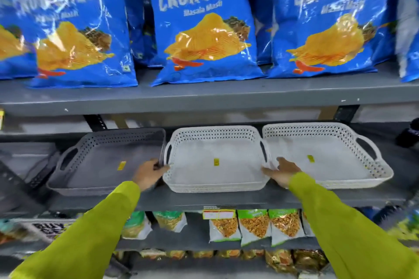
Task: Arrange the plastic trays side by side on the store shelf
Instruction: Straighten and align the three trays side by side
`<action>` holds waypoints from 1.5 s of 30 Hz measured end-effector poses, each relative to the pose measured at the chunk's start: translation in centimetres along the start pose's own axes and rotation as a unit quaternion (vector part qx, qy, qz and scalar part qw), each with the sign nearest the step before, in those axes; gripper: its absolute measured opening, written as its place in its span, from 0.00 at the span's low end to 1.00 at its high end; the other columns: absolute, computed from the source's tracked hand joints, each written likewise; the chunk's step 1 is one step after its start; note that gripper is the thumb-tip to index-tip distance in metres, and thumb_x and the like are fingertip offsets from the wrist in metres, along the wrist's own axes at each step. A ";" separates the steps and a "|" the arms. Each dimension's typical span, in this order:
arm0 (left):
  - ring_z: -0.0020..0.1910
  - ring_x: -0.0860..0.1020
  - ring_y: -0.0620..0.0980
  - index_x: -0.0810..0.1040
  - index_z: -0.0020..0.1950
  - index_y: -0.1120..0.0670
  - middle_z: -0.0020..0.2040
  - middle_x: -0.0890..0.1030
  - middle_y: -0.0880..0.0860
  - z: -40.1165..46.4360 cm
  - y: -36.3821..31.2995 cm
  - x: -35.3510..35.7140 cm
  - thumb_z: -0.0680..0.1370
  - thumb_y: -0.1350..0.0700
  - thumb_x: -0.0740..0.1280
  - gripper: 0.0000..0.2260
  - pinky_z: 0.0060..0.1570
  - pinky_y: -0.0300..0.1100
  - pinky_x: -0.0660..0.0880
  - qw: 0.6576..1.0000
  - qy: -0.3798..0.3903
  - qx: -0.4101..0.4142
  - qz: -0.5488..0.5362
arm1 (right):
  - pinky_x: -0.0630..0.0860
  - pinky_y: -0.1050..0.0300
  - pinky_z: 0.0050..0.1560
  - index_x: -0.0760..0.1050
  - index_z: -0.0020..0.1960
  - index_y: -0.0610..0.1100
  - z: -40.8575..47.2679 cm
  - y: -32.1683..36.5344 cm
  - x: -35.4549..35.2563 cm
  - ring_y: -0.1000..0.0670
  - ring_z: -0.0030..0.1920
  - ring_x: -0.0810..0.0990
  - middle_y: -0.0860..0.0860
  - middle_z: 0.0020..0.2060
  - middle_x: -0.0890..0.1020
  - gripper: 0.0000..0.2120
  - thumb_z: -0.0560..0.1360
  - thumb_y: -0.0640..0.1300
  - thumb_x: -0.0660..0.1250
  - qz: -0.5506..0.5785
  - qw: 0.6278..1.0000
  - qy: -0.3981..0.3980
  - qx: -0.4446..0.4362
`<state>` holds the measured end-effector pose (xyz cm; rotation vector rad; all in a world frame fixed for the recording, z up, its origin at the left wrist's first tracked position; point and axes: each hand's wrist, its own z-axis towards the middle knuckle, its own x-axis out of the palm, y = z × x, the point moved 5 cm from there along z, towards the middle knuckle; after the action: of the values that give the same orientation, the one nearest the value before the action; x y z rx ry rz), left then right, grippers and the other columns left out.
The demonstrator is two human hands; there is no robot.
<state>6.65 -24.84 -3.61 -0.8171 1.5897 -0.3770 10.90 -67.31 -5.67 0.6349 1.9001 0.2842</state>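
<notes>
Our left hand [149, 172] grips the middle white tray [204, 176] at its left rim, our right hand [281, 172] rests loose-fingered on its right, likely squaring it against its neighbours.

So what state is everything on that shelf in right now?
Grey perforated plastic tray: flat, empty, leftmost.
Middle white perforated plastic tray: flat, empty, between the others.
Right white perforated plastic tray: flat, empty.
Left hand: gripping grey tray's right edge.
Right hand: open, resting where white trays meet.
</notes>
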 end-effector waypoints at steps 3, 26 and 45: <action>0.57 0.79 0.60 0.78 0.61 0.54 0.57 0.82 0.56 0.0 0.3 0.7 0.76 0.50 0.69 0.16 0.49 0.47 0.73 1.000 0.011 0.009 0.007 | 0.73 0.48 0.65 0.62 0.74 0.45 -0.5 0.1 0.7 0.39 0.65 0.74 0.43 0.70 0.72 0.33 0.75 0.60 0.61 -0.066 0.997 -0.042 -0.003; 0.49 0.79 0.63 0.74 0.44 0.55 0.44 0.81 0.58 -0.4 -1.0 0.2 0.75 0.48 0.66 0.11 0.44 0.48 0.75 0.997 -0.049 0.008 0.061 | 0.74 0.52 0.49 0.70 0.63 0.43 -1.6 1.6 0.1 0.38 0.57 0.77 0.40 0.59 0.78 0.23 0.76 0.57 0.59 -0.133 0.985 -0.106 -0.019; 0.59 0.78 0.63 0.66 0.70 0.55 0.63 0.80 0.59 0.1 -1.2 1.2 0.74 0.60 0.63 0.23 0.58 0.53 0.76 0.998 0.003 0.049 0.050 | 0.76 0.49 0.55 0.59 0.70 0.38 -0.5 3.0 0.7 0.35 0.57 0.78 0.36 0.59 0.78 0.23 0.78 0.43 0.57 -0.060 0.994 -0.085 -0.045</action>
<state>7.12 -26.48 -3.66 -0.6601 1.5981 -0.3824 11.16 -64.35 -4.61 0.4677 1.7447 0.2298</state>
